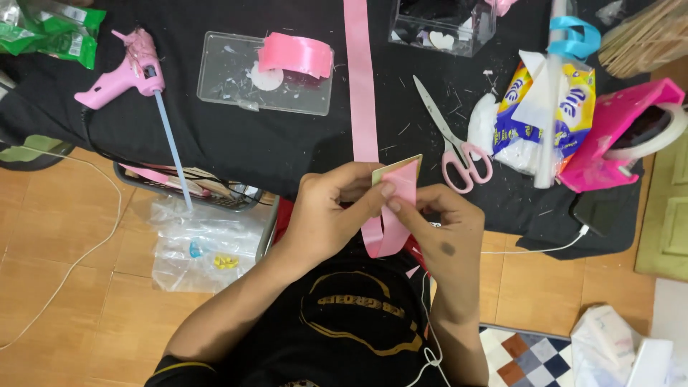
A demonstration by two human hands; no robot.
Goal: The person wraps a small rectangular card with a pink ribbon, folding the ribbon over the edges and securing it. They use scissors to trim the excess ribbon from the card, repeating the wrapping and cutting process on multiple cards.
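- Near frame centre: left hand (333,211) curled shut, fingers pinching a small card (396,170) wrapped in pink ribbon (362,93).
- Right beside it, touching: right hand (444,222), thumb and forefinger closed on the same ribbon-covered card from the right edge.
- From the card upward: pink ribbon running as a flat strip over the black cloth (272,143) to the top edge of the frame; a loop of it also hanging below the hands — against the black shirt.
- Just right of the card: pink-handled scissors (453,147), blades shut, lying on the cloth.
- Upper left: pink glue gun (129,68) with a glue stick (173,154) trailing down from it.
- Top centre-left: clear plastic tray (236,86) with a roll of pink ribbon (296,55) on it.
- Right side: pink tape dispenser (620,132), and a yellow-and-blue packet (552,115) just left of it.
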